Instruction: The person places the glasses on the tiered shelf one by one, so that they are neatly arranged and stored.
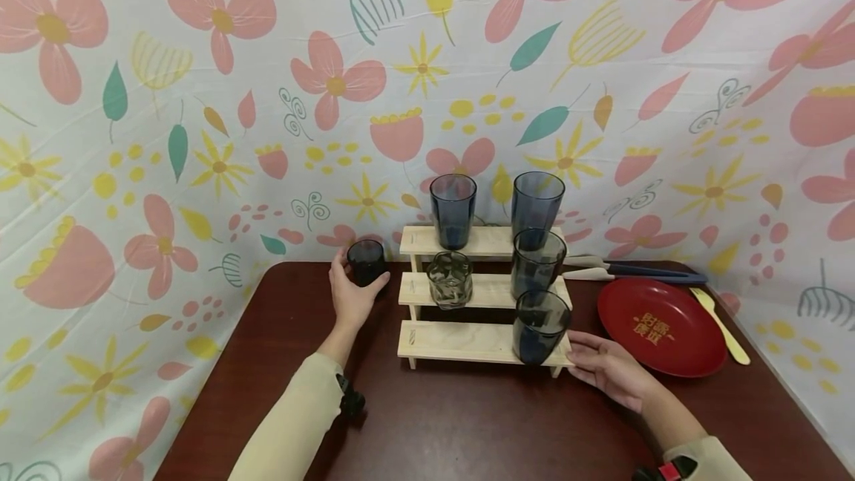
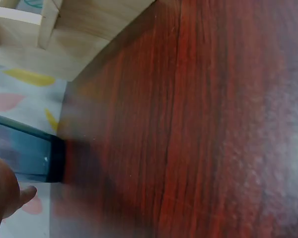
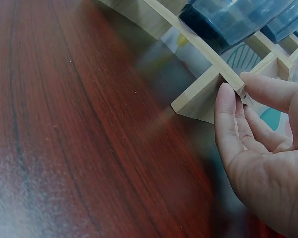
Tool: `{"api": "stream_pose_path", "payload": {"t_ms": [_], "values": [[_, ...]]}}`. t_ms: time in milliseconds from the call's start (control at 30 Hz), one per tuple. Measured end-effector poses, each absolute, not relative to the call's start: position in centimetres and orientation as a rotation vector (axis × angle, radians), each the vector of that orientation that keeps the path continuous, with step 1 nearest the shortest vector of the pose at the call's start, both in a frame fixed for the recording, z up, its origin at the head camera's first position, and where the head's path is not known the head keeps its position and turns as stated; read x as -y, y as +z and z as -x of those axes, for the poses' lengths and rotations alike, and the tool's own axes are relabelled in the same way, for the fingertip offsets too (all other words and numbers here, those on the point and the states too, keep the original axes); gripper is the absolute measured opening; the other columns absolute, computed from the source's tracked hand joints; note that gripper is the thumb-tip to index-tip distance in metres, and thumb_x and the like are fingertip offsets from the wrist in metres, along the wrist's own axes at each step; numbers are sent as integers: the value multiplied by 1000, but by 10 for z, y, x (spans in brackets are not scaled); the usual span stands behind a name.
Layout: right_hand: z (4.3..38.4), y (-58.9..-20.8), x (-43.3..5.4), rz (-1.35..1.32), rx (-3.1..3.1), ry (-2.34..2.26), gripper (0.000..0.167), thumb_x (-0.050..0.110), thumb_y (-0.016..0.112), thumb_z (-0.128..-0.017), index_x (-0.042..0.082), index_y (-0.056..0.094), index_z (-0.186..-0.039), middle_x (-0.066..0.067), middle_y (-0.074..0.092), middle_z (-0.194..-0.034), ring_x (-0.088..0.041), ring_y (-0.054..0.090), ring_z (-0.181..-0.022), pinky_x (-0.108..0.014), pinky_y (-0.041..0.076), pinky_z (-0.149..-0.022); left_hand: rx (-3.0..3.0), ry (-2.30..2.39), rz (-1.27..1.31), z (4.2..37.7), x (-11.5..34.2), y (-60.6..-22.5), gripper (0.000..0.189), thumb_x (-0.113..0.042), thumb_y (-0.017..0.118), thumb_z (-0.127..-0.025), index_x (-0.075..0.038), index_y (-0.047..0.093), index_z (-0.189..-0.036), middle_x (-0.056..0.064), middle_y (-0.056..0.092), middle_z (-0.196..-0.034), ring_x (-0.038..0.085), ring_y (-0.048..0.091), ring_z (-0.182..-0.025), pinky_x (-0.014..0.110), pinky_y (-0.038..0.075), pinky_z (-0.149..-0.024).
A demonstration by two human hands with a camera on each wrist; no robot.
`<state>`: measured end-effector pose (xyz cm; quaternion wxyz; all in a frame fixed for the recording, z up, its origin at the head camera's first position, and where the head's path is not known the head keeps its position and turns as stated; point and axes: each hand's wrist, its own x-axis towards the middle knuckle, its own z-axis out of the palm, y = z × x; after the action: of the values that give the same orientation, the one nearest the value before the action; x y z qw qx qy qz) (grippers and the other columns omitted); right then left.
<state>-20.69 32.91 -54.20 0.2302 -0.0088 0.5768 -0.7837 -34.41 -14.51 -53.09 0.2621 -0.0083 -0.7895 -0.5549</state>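
At the table's back left, my left hand (image 1: pixel 354 295) has its thumb and fingers round a dark tinted glass (image 1: pixel 366 252). The glass stands upright there, and its dark base (image 2: pixel 56 159) shows low in the left wrist view. A three-step wooden rack (image 1: pixel 461 340) stands to the right of it. My right hand (image 1: pixel 609 373) pinches the right end of the lowest step, thumb above and fingers below in the right wrist view. Above that grip sits a smoky glass (image 1: pixel 539 329) on the lowest step. The middle step bears another smoky glass (image 1: pixel 536 266) and a short patterned glass (image 1: pixel 450 280).
Two tall bluish glasses, one left (image 1: pixel 453 210) and one right (image 1: pixel 536 199), stand on the top step. Right of the rack lie a red plate (image 1: pixel 621 318), a yellow utensil (image 1: pixel 724 332) and blue-and-white utensils (image 1: pixel 641 273). Flowered cloth (image 1: pixel 401 95) hangs behind the table.
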Motion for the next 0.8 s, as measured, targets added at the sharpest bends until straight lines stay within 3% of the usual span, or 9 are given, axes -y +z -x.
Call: {"api": "stream_pose_path", "payload": {"t_ms": [200,467,800], "values": [[207,-541,-328,26,-1596,-2152,53,4,55,-107,-1,31,-154,2,65,-126,-15,67,-113,-36,54,-100,2173,-1512,-80,351,143,-538,102,-21,93,-80,-11,31,-160,21,43,-148,37,48,-132,54,42,-107],[206,-542,-327,49,-1587,-2166,39,2,54,-107,10,44,-144,3,66,-125,-15,68,-111,-36,54,-99,2217,-1503,-164,353,141,-544,94,-22,93,-80,-14,35,-154,20,49,-141,39,53,-127,58,42,-105],[206,-543,-329,28,-1587,-2162,45,3,54,-107,5,38,-148,3,66,-125,-15,68,-110,-36,53,-100,2233,-1466,-182,353,143,-546,91,-25,94,-79,-16,39,-151,18,51,-139,38,53,-128,60,42,-104]]}}
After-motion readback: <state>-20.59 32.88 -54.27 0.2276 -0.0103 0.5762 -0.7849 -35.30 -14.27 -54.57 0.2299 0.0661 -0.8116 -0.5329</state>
